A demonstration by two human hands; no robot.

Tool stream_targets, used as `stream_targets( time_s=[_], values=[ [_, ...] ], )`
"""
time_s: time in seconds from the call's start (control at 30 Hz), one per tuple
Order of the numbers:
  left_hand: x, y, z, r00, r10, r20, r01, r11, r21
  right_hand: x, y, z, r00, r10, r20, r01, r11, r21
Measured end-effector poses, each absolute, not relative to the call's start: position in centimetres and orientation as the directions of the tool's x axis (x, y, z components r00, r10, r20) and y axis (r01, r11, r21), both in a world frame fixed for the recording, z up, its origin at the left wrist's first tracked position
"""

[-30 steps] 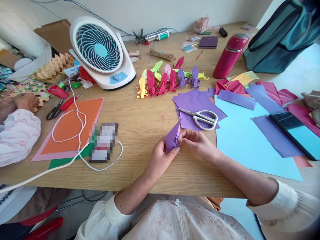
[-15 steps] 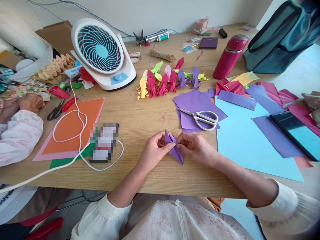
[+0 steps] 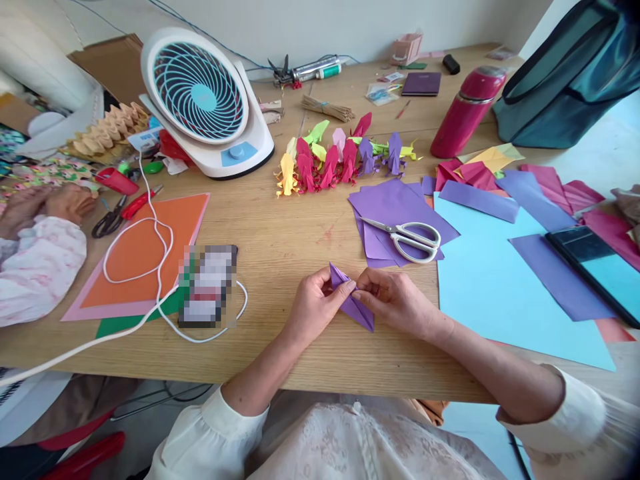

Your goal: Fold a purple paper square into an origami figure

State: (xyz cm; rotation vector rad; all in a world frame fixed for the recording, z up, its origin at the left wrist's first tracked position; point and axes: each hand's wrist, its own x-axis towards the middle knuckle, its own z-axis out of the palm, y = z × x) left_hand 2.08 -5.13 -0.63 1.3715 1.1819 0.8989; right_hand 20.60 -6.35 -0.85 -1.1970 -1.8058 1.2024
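Note:
A folded purple paper piece, narrow and pointed at both ends, is held just above the table between my two hands. My left hand pinches its upper left side, thumb on top. My right hand grips the middle fold between thumb and fingers, near my left thumb tip. Behind them, white-handled scissors lie on a stack of purple sheets. Further back stand several folded paper figures in red, yellow, green, pink and purple.
A white fan, a phone with a white cable, and orange paper lie left. Another person's hands are at far left. Right are light blue paper, a red bottle and a dark tablet.
The view has shifted slightly. The purple piece is tilted a little more, its lower tip further right, and its upper folds look closer together. Both hands still hold it.

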Motion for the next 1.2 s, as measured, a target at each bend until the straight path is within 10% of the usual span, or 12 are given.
stream_targets(
  time_s=[0.63,0.8,0.9,1.03,1.2],
  values=[
    [1.2,-4.8,-0.4,0.136,0.981,-0.137,0.024,0.135,0.990,21.2,-5.9,-1.1,-0.399,0.916,-0.047,0.284,0.075,-0.956],
    [-0.1,-5.3,0.3,0.084,0.968,0.237,0.210,-0.250,0.945,21.6,-5.5,0.2,-0.370,0.923,-0.106,0.345,0.030,-0.938],
    [-1.3,-6.4,0.8,0.167,0.851,0.498,0.437,-0.517,0.736,21.7,-5.3,0.8,-0.385,0.915,-0.125,0.358,0.023,-0.933],
    [-2.6,-7.6,1.6,0.613,0.452,0.648,0.567,-0.823,0.038,22.0,-5.2,0.8,-0.426,0.889,-0.166,0.291,-0.039,-0.956],
    [-2.5,-7.4,2.2,0.755,0.274,0.596,0.454,-0.874,-0.174,22.1,-5.4,0.8,-0.544,0.806,-0.233,0.183,-0.157,-0.970]
  ],
)
